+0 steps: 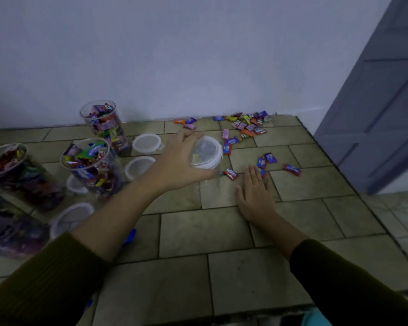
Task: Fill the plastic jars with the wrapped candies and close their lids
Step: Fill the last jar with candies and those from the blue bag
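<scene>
a: what's the left hand (181,161) got?
b: fingers curled round a clear jar (206,152) over the tiled counter (222,231), its base hidden. right hand (254,191) lies flat, holding nothing.
a: wrapper text?
b: blurred; one red candy (231,174) maybe reads "relaxa".

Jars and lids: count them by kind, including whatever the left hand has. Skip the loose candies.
filled open jars: 4
loose lids: 4
held jar, gripped by the left hand: 1
Total: 9
</scene>
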